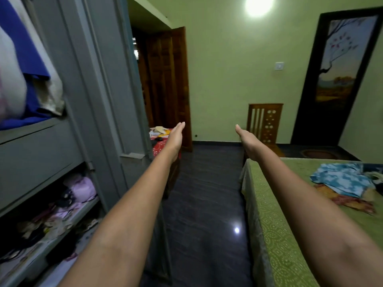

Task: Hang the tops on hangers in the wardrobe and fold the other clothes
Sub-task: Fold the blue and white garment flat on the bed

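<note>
Both my arms stretch straight forward over the dark floor. My left hand (176, 137) and my right hand (246, 139) are flat with straight fingers, palms facing each other, holding nothing. The grey wardrobe (62, 83) stands open on the left, with a blue garment (22, 44) and pale clothes hanging in its upper part. On the bed at the right lie a blue tie-dye top (342, 179) and an orange-red patterned garment (346, 199) beneath it.
Lower wardrobe shelves (51, 214) hold jumbled small clothes, including a lilac piece. The bed (275, 235) has a green patterned cover. A wooden chair (265, 123) stands by the far wall, a red-covered table (163, 146) with items near the wooden door (167, 83).
</note>
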`<state>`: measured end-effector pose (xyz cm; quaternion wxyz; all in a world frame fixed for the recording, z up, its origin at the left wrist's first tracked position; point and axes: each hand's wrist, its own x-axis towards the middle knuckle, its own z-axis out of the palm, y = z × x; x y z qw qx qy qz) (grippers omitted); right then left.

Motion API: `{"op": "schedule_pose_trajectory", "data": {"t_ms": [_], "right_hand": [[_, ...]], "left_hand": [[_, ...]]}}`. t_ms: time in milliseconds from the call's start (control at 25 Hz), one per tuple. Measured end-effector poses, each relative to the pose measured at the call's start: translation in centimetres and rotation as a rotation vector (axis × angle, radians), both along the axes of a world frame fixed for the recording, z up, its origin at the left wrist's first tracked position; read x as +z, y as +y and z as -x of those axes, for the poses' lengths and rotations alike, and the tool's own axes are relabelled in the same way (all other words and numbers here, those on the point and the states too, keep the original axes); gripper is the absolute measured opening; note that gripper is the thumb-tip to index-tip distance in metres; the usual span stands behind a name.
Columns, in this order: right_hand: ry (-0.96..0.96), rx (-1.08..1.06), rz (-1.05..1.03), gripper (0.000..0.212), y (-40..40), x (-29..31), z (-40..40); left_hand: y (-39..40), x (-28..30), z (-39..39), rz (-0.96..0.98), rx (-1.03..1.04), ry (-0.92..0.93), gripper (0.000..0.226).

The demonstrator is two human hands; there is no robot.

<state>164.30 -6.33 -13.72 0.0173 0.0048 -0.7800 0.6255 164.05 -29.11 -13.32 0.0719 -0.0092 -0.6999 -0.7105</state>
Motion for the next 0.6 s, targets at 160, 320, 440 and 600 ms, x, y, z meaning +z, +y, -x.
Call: {"op": "schedule_pose_trajectory", "data": {"t_ms": [160,320,440,600], "right_hand": [[-0.036,-0.039,-0.007,0.068,3.6,-0.6,5.0],[-0.013,-0.054,-0.005,0.068,6.4,-1.8,13.1],[-0.005,-0.039,0.010,0.071,8.3,-1.5,20.7],[-0.003,-0.028,0.004,0.067,10.5,-0.2,29.8]], "left_hand": [[3.4,-0.1,5.8,0.027,-0.035,0.033,0.057],[6.5,-1.0,13.6,0.039,-0.058,0.038,0.057],[8.8,-1.1,20.2,0.038,-0.069,0.035,0.057],[10.7,0.1,29.5,0.009,-0.010,0.031,0.057]]}}
